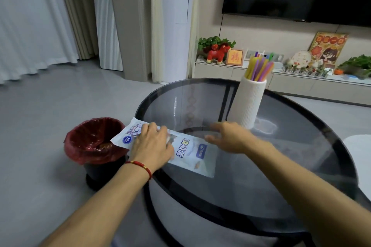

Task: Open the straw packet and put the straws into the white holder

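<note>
Left hand [152, 142]: lies palm-down on the straw packet [188, 152], fingers spread and only slightly bent, pressing the film flat. No pinch or curl round the packet is visible. A red cord bracelet [140, 166] sits at the wrist.

Right hand [226, 138]: blurred, fingers extended and relaxed, holding nothing. It hovers at or just above the packet's far edge, between the packet and the white holder [249, 102]. Whether it touches the film cannot be told.

Packet: lies flat near the left rim of the round glass table [301, 146], one end overhanging the edge toward the red-lined bin [94, 140] on the floor. It looks flat and sunken; whether any straws are left inside cannot be told.

Holder: stands upright further back on the table, apart from the packet, with coloured straws [260, 69] already standing in it.

Assessment: the task appears largely complete, with the packet as probable waste. The packet is judged very light, thin, limp and slick, liable to slide on the glass or fold if lifted by one corner. A pinch at the overhanging end, where fingers can get underneath, is the better hold. The holder is tall and narrow and could tip if knocked by the right hand.
</note>
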Available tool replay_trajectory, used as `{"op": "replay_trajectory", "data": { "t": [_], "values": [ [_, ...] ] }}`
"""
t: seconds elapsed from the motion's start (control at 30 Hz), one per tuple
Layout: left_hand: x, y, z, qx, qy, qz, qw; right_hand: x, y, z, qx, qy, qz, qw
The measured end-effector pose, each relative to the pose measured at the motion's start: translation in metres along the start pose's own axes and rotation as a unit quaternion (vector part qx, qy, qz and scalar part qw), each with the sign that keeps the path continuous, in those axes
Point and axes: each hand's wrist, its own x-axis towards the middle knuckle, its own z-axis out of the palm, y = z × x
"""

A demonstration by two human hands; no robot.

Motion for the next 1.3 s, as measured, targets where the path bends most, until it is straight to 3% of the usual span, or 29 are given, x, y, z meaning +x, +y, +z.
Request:
{"op": "replay_trajectory", "data": {
  "t": [0.07, 0.13, 0.2, 0.3, 0.37, 0.5, 0.63, 0.7, 0.83, 0.9, 0.93, 1.07, 1.1, 1.17, 1.2, 1.23, 1.3],
  "values": [
    [-0.007, -0.012, -0.006, 0.033, -0.016, -0.076, 0.996, 0.000, -0.007, 0.031, 0.017, -0.030, 0.028, 0.999],
    [-0.017, -0.024, -0.005, 0.015, -0.118, -0.140, 0.983, 0.003, -0.017, 0.051, 0.042, -0.020, 0.047, 0.998],
    [-0.027, -0.034, -0.004, -0.082, -0.215, -0.177, 0.957, 0.007, -0.032, 0.065, 0.087, -0.012, 0.046, 0.995],
    [-0.032, -0.046, -0.008, -0.245, -0.250, -0.239, 0.906, 0.018, -0.060, 0.075, 0.221, 0.009, 0.026, 0.975],
    [-0.035, -0.059, -0.013, -0.370, -0.222, -0.292, 0.854, 0.025, -0.084, 0.079, 0.301, 0.013, 0.015, 0.953],
    [-0.040, -0.096, -0.021, -0.580, -0.061, -0.380, 0.718, 0.043, -0.144, 0.086, 0.386, -0.005, -0.001, 0.922],
    [-0.028, -0.131, -0.023, -0.710, 0.097, -0.377, 0.586, 0.054, -0.186, 0.089, 0.492, -0.042, -0.023, 0.869],
    [-0.022, -0.145, -0.024, -0.730, 0.103, -0.382, 0.557, 0.050, -0.194, 0.089, 0.525, -0.051, -0.043, 0.848],
    [-0.011, -0.165, -0.020, -0.709, 0.079, -0.408, 0.570, 0.028, -0.175, 0.082, 0.530, -0.062, -0.066, 0.843],
    [-0.006, -0.172, -0.016, -0.715, 0.066, -0.420, 0.556, 0.012, -0.159, 0.077, 0.522, -0.067, -0.064, 0.848],
    [-0.004, -0.177, -0.013, -0.734, 0.060, -0.422, 0.529, 0.003, -0.152, 0.075, 0.521, -0.070, -0.062, 0.848],
    [-0.005, -0.195, 0.001, -0.831, 0.077, -0.428, 0.347, -0.026, -0.126, 0.066, 0.522, -0.077, -0.053, 0.848],
    [-0.007, -0.197, 0.003, -0.840, 0.084, -0.428, 0.324, -0.034, -0.121, 0.063, 0.522, -0.076, -0.055, 0.848],
    [-0.008, -0.193, -0.004, -0.838, 0.094, -0.432, 0.319, -0.049, -0.112, 0.056, 0.516, -0.074, -0.055, 0.852],
    [-0.011, -0.186, -0.013, -0.826, 0.098, -0.437, 0.342, -0.057, -0.109, 0.052, 0.510, -0.071, -0.062, 0.855],
    [-0.013, -0.178, -0.020, -0.810, 0.110, -0.441, 0.369, -0.065, -0.105, 0.046, 0.515, -0.067, -0.074, 0.851],
    [-0.022, -0.160, -0.036, -0.755, 0.157, -0.437, 0.463, -0.079, -0.098, 0.030, 0.535, -0.031, -0.085, 0.840]
  ]
}}
